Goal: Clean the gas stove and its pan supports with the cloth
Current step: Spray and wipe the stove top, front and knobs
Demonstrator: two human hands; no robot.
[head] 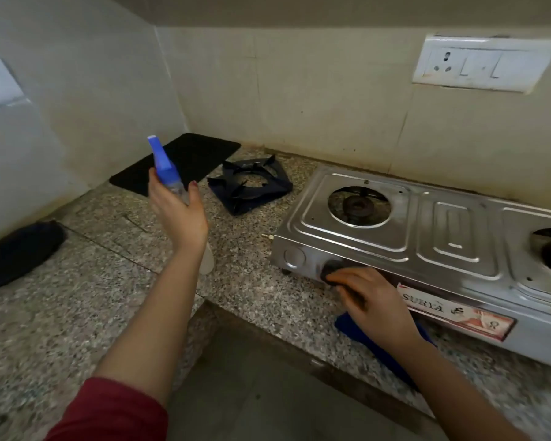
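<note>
Red sleeve (pixel 109 412) lowest in view, pushed back from a bare left forearm. Just beyond, right hand (pixel 372 303) laid against the front panel of the gas stove (pixel 395 237), fingertips on the left knob (pixel 331 270), blue cloth (pixel 382 348) trailing from under the palm onto the speckled counter (pixel 252 297). Pinching the cloth or only pressing it: cannot tell, too blurred.

Further out, left hand (pixel 178 211) raised over the counter, fingers and thumb wrapped round the neck of a spray bottle (pixel 164 167), blue nozzle up and aimed toward the corner, clear body poking out below the wrist.

Beyond that, pan supports (pixel 252 183) stacked on the counter left of the stove, off it. Left burner (pixel 358 205) bare in its well. Black mat (pixel 178 160) in the corner, dark bundle (pixel 16 253) at far left, switch plate (pixel 484 63) on the back wall.

Risks, as judged: wiping across the knob likely to turn it and open the gas. Spraying with the nozzle pointed off target likely to wet wall or mat instead of steel. Liquid into the uncovered burner apt to clog its ports. Hard rubbing with a damp cloth apt to lift the front sticker (pixel 455 313).

Readable there: "SURYA". Nothing else legible.
</note>
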